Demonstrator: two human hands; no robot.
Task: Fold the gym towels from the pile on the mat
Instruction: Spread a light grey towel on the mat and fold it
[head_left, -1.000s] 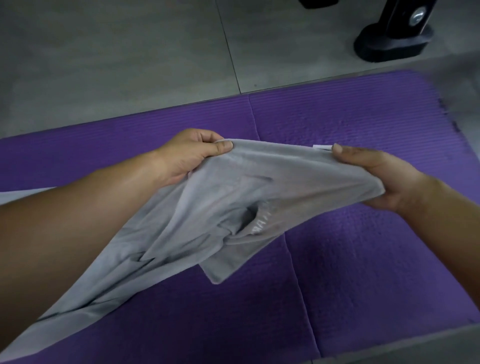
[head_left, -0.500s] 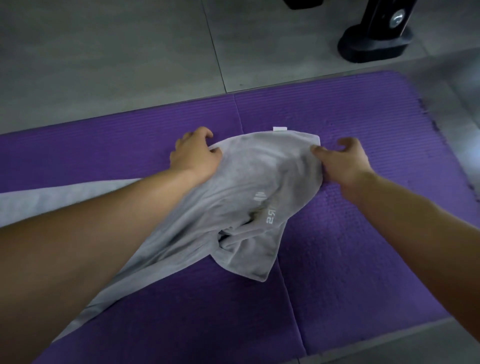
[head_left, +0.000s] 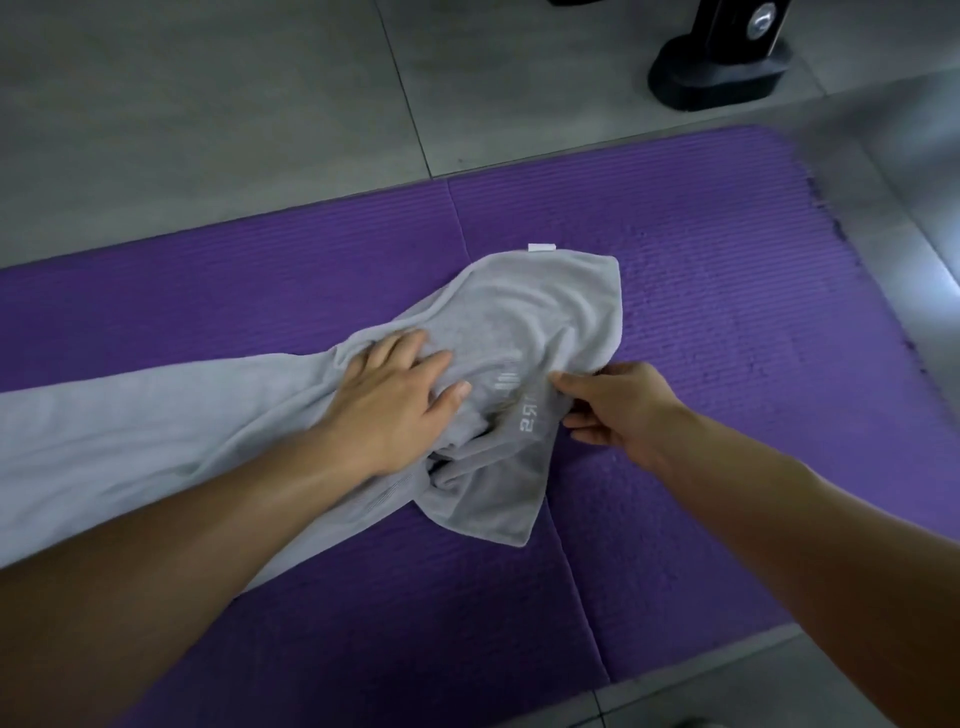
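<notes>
A long grey gym towel (head_left: 530, 317) lies crumpled on the purple mat (head_left: 727, 291), stretching from the left edge of the view to the mat's middle. A small white tag sticks out at its far edge. White lettering shows near its middle. My left hand (head_left: 395, 400) lies flat on the towel with straight fingers, pressing it down. My right hand (head_left: 613, 405) pinches the towel's right edge beside the lettering, thumb on top. A twisted bunch of cloth sits just below my left hand.
Grey floor tiles (head_left: 208, 104) surround the mat. A black machine base (head_left: 722, 67) stands on the floor at the back right. The mat has a fold seam (head_left: 576, 587) running toward me.
Both hands lowered the towel from the air onto the mat and let go of its far corners. My left hand now lies flat on the cloth and my right hand has moved nearer, to the side edge.
</notes>
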